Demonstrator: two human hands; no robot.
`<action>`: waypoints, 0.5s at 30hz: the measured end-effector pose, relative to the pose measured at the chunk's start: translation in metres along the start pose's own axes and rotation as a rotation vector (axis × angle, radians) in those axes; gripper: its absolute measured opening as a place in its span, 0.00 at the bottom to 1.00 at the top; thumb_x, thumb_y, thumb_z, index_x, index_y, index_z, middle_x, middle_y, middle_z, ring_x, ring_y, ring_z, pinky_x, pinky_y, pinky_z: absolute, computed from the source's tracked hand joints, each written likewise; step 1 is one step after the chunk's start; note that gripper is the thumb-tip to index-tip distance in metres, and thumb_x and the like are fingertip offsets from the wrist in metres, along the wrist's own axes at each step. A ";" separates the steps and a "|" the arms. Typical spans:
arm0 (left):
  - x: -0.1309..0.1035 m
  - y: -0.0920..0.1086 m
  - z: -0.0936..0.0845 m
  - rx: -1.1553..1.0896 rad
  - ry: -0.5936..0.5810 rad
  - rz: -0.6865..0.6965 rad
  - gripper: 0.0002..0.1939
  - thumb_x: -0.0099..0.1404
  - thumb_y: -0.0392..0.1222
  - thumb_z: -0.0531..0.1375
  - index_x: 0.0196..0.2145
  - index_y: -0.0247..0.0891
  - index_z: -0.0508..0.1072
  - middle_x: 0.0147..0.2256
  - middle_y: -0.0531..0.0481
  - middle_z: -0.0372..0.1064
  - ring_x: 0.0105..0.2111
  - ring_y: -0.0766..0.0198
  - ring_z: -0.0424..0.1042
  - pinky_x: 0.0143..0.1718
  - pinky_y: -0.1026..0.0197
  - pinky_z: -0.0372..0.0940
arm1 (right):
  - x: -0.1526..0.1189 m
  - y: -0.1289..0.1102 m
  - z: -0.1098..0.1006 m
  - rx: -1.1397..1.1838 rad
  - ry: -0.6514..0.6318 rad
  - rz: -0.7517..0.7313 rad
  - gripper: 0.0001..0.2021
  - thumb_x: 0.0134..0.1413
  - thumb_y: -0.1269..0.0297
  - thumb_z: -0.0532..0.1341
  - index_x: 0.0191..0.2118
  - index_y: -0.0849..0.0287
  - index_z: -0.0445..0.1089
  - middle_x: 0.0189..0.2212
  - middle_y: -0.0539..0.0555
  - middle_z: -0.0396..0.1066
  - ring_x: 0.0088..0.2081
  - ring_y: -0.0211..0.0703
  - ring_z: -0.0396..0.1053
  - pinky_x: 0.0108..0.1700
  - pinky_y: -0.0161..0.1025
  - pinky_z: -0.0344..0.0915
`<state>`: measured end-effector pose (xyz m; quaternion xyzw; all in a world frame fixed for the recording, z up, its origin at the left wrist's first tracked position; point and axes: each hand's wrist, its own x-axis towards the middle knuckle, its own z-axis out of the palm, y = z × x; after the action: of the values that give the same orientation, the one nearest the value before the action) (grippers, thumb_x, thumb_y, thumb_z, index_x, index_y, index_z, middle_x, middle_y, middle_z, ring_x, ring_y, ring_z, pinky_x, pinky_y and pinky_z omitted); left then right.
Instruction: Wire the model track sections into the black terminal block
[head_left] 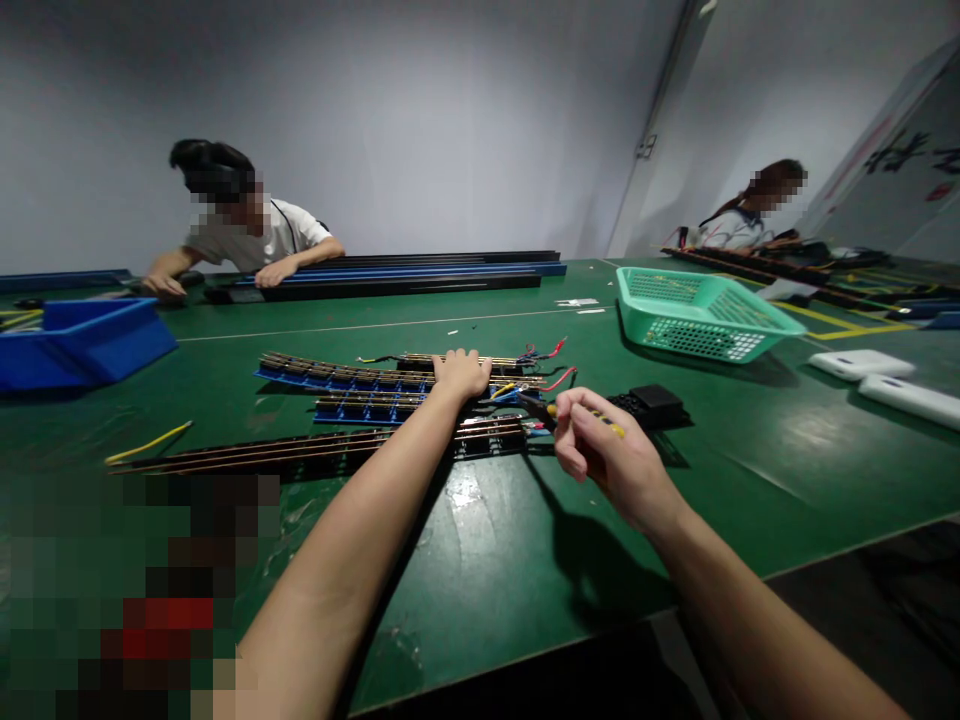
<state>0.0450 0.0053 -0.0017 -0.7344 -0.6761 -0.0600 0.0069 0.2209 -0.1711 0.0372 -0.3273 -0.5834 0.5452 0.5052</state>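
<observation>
1. Left hand (463, 375): back upward, laid over the rod-lined strips. The fingers point away from the wearer; whether they grip anything cannot be told.
2. Right hand (611, 450): clenched around the yellow-handled pliers (531, 403), their dark nose pointing left, toward the left hand, near the coloured wires (504, 391) at the strip ends. How far the jaws are parted cannot be told.
3. Blue strips (300, 375): two noted, carrying thin coppery rods and extending leftward from the left hand.
4. Near black strip (300, 455): on the wearer's side of the left hand, with long rods running out past its left end. A yellow wire (154, 440) lies at that end.
5. Far black strip (420, 362): partly covered by the left hand; red leads (559, 348) stand to its right.
6. Black block (652, 400): just beyond the right hand, on the green table (465, 600).
7. Green basket (697, 310): beyond and right of the right hand; two white devices (862, 365) lie farther right.
8. Blue bin (82, 345): well left of the left hand.
9. Long bars (420, 270): beyond both hands, touched by a person (255, 235) opposite. A second person (750, 215) is at far right.
</observation>
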 end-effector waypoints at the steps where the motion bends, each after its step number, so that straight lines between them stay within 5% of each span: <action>1: 0.000 0.000 0.000 -0.002 0.002 0.000 0.28 0.73 0.54 0.40 0.55 0.36 0.70 0.57 0.36 0.67 0.57 0.45 0.64 0.57 0.38 0.54 | 0.008 0.001 0.000 0.022 -0.017 0.038 0.16 0.61 0.48 0.57 0.36 0.56 0.60 0.15 0.42 0.57 0.18 0.32 0.50 0.23 0.33 0.46; 10: -0.004 0.001 -0.002 0.000 0.009 -0.003 0.27 0.74 0.51 0.39 0.55 0.36 0.70 0.57 0.36 0.67 0.57 0.46 0.64 0.56 0.38 0.55 | 0.051 0.031 0.011 -0.015 -0.085 0.102 0.21 0.56 0.40 0.57 0.36 0.54 0.57 0.15 0.41 0.60 0.17 0.33 0.53 0.22 0.32 0.48; 15: -0.005 0.001 -0.003 -0.006 0.008 0.006 0.27 0.74 0.50 0.40 0.55 0.35 0.70 0.57 0.35 0.67 0.57 0.45 0.64 0.56 0.38 0.55 | 0.042 0.037 0.010 -0.438 -0.251 -0.037 0.14 0.64 0.49 0.54 0.37 0.56 0.60 0.21 0.44 0.61 0.23 0.35 0.57 0.28 0.34 0.54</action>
<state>0.0458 0.0001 0.0010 -0.7363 -0.6735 -0.0649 0.0073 0.1932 -0.1283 0.0125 -0.3482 -0.7516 0.4327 0.3558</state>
